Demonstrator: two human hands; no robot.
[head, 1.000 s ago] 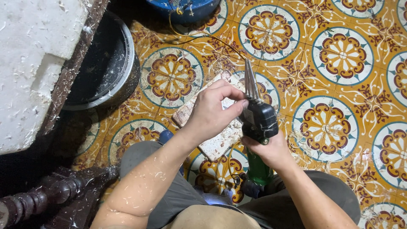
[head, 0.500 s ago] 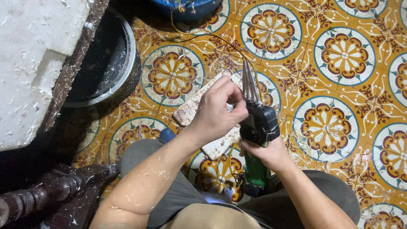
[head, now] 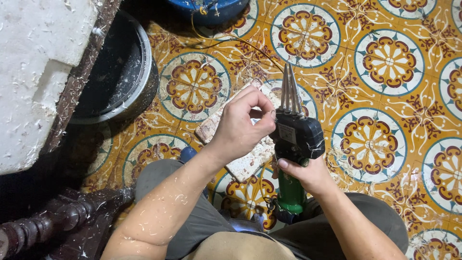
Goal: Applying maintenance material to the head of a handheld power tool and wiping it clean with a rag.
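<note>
Patterned tile floor, white foam slab upper left, dark tub beside it, pale board lying under the hands. Right hand clamped round the green grip of a black power tool, its metal blades pointing up and away, held above the board. Left hand just left of the tool head, fingertips pinched together at the blade base; what they pinch, cannot tell.

A dark round basin, white foam slab and blue tub on patterned tiles
</note>
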